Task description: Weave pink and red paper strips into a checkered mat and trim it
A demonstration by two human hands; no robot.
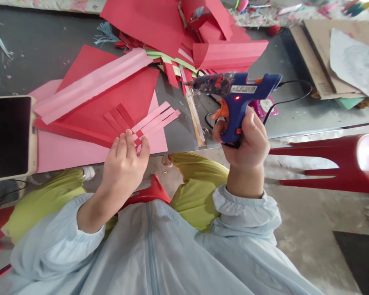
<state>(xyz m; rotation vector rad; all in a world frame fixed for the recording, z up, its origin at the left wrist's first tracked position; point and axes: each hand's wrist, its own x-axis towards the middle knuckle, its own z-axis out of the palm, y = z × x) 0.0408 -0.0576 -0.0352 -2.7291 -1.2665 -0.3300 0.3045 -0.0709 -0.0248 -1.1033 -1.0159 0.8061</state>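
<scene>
My right hand (249,137) is wrapped round the grip of a blue hot glue gun (238,92), raised above the table edge. The gun's nozzle points left, its small red light is lit, and strands of dried glue cover its front. My left hand (124,157) holds down a small weave of pink and red paper strips (137,133) near the table's front edge, the fingertips on the woven part. Loose strip ends fan out: pink ones to the right, red ones to the upper left. Under the weave lie red paper (126,92) and pink paper (70,149).
A phone (9,137) lies at the left edge. Folded pink paper (92,86) rests on the red sheet. More red paper (147,24) is heaped behind. A glue-stained stick (195,116) lies near the gun. Cardboard (322,57) sits right, above a red stool (335,159).
</scene>
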